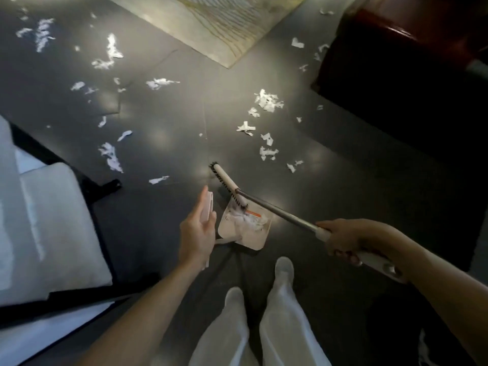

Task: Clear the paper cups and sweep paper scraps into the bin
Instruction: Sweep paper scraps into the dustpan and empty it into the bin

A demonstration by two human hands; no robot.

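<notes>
- Right hand (343, 240) is clenched around the white end of the broom handle (277, 208), at about 4 o'clock from the dustpan.
- Left hand (196, 233) has a loose grip, fingers stretched out flat along the upright white dustpan handle (207, 207); whether it truly clasps it I cannot tell.
- Broom's long axis runs from the right hand toward 10 o'clock, ending in the broom head (228, 184), whose dark bristles rest at the 12 o'clock lip of the dustpan (244, 228).
- Dustpan lies on the dark floor (163, 143) just ahead of the person's white shoes (284, 268), between the two hands, mouth facing 12 o'clock.
- It holds crumpled white paper and an orange strip.
- Paper scraps (266, 100) lie scattered over the floor from 9 to 2 o'clock of the broom head, apart from it.
- A white cushioned seat (50, 228) stands at 9 o'clock.
</notes>
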